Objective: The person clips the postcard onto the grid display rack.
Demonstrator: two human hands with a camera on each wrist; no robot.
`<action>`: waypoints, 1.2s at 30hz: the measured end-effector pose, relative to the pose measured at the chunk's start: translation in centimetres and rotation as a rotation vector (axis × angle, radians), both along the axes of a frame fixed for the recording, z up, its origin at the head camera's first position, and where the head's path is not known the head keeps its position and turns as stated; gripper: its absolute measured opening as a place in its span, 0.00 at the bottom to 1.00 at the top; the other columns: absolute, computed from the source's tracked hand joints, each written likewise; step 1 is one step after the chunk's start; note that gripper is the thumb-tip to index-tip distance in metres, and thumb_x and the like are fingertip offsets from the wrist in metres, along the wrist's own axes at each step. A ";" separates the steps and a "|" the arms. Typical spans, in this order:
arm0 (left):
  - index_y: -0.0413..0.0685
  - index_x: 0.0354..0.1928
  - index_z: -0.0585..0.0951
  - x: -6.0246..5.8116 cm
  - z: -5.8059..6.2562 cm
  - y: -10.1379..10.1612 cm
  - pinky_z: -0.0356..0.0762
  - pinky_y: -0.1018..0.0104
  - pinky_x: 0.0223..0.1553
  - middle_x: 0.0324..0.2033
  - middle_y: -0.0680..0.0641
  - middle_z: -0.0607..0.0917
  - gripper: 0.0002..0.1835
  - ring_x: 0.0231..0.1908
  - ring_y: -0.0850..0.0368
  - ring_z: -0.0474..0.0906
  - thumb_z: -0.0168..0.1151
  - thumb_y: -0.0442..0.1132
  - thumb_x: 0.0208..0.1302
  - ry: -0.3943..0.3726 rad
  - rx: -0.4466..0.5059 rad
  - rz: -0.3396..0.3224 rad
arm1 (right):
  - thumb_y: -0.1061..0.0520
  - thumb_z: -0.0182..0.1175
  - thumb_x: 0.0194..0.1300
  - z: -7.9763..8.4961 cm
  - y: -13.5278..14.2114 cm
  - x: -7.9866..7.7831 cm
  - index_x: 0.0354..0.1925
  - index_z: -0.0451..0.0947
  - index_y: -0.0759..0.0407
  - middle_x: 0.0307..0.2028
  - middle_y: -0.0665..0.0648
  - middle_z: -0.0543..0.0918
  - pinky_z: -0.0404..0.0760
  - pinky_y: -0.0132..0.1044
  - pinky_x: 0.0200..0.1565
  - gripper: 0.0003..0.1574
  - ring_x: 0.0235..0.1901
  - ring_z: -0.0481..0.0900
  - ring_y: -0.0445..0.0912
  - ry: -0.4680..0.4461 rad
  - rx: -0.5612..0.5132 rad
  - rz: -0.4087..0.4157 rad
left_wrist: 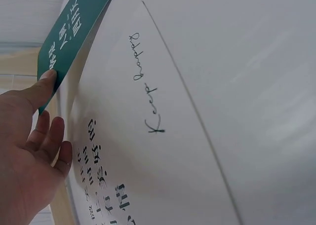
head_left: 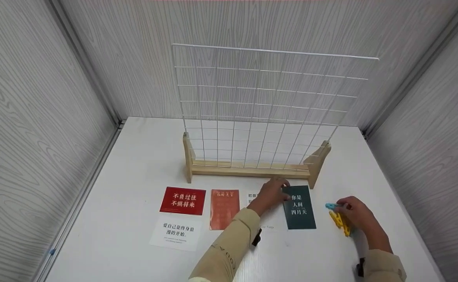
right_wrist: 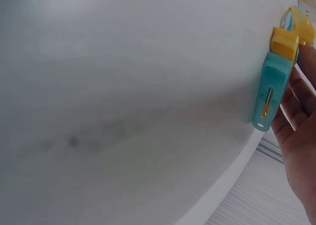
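Taking the dark green card [head_left: 299,207] as my clock centre, with twelve away from the wearer, I find the left hand [head_left: 270,195] at about ten o'clock. It pinches the card at its near-side corner: in the left wrist feed the thumb lies on the printed face, at least one finger sits behind, and the other fingers curl loosely below. There the card looks tilted up off the white table [head_left: 143,156].

At three o'clock I have the right hand [head_left: 356,213], fingers bent in over a small cluster of plastic clips. A blue clip [head_left: 330,205] pokes out toward nine o'clock from those fingertips, and yellow clips [head_left: 341,224] lie at about eight o'clock from the hand. The right wrist feed shows fingers behind the clips, but I cannot tell whether any is gripped.

Back on the green card's clock, a white card with "Keep happy" script [left_wrist: 133,101] is just beside at nine, partly hidden by the left forearm. Farther out that way I see a coral-red card [head_left: 224,207], then a bright red card [head_left: 183,201], with a white printed card [head_left: 174,234] just below the latter. Toward eleven stands a white wire grid [head_left: 256,88] in a wooden base [head_left: 250,171].
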State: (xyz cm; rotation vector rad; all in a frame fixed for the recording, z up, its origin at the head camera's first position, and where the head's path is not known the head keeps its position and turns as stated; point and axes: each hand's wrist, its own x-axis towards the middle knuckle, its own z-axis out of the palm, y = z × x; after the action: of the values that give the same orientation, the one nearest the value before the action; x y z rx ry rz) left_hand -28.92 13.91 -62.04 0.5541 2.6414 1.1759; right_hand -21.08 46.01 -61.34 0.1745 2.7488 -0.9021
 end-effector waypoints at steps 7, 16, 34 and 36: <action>0.64 0.56 0.81 0.3 0.6 0.3 0.72 0.58 0.61 0.53 0.57 0.80 0.19 0.52 0.61 0.76 0.71 0.46 0.63 0.006 -0.019 0.020 | 0.41 0.61 0.70 0.3 -0.4 -0.5 0.62 0.74 0.61 0.55 0.64 0.77 0.79 0.57 0.54 0.33 0.48 0.75 0.55 -0.008 0.061 0.029; 0.64 0.57 0.80 0.6 0.9 0.5 0.70 0.59 0.62 0.48 0.60 0.82 0.17 0.46 0.65 0.74 0.67 0.45 0.67 0.002 0.018 0.003 | 0.43 0.62 0.70 0.5 -0.6 -0.5 0.62 0.74 0.59 0.55 0.65 0.77 0.80 0.56 0.52 0.31 0.48 0.75 0.56 -0.020 0.066 0.030; 0.59 0.67 0.74 1.3 2.9 -1.2 0.77 0.64 0.56 0.55 0.54 0.80 0.19 0.49 0.65 0.75 0.52 0.38 0.77 -0.065 0.269 0.000 | 0.30 0.49 0.73 2.0 -1.2 0.2 0.71 0.67 0.56 0.62 0.65 0.73 0.78 0.57 0.56 0.42 0.57 0.73 0.59 0.079 -0.034 -0.059; 0.60 0.65 0.75 1.3 3.1 -1.3 0.78 0.65 0.51 0.53 0.54 0.81 0.19 0.45 0.65 0.76 0.54 0.38 0.76 -0.073 0.315 0.014 | 0.31 0.49 0.74 2.1 -1.3 0.2 0.70 0.67 0.57 0.61 0.65 0.73 0.78 0.57 0.56 0.41 0.58 0.73 0.60 0.127 -0.044 -0.043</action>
State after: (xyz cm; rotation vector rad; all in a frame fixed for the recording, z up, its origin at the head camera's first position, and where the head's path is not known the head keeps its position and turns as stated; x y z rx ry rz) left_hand -27.63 12.58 -58.94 0.5324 2.4167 1.5980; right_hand -20.83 44.68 -59.25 0.1749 2.8484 -1.0168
